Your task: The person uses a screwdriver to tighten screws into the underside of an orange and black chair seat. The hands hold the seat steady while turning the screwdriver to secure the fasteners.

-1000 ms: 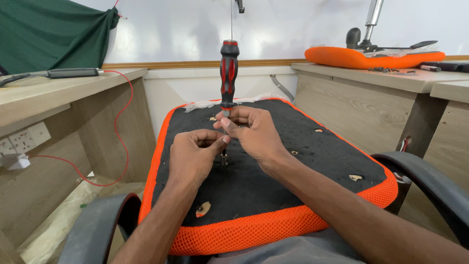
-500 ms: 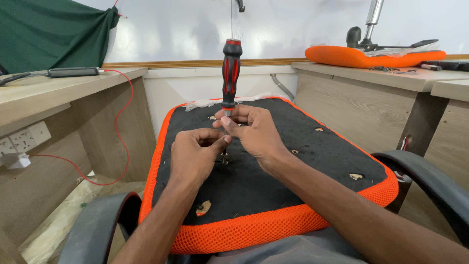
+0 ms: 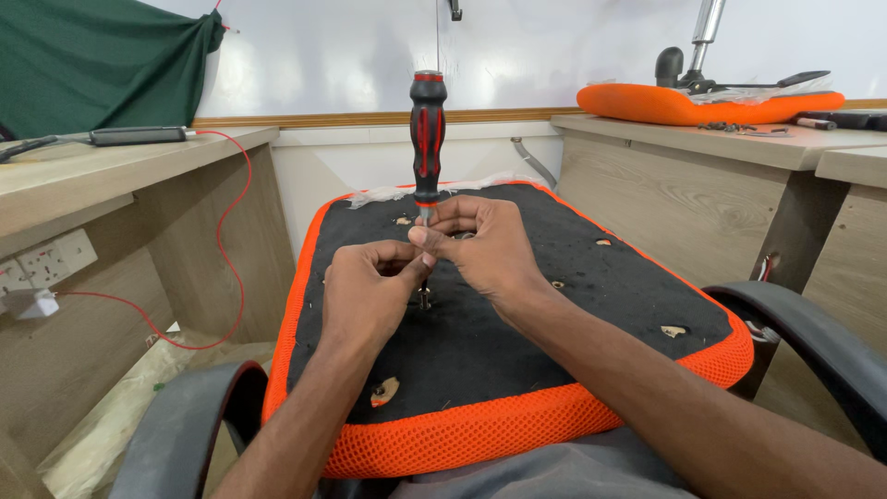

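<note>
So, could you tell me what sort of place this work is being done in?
Probably a workshop for assembling or repairing office chairs: an upturned chair seat under a screwdriver, a second orange seat on a wooden bench.

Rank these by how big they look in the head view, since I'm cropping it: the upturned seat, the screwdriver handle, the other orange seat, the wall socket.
1. Upturned seat, nearest the camera
2. Other orange seat, farther off
3. Screwdriver handle
4. Wall socket; close to the handle, so unsure

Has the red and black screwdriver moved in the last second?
No. The screwdriver stands upright at the same spot against the wooden wall trim, both hands at its shaft.
</note>
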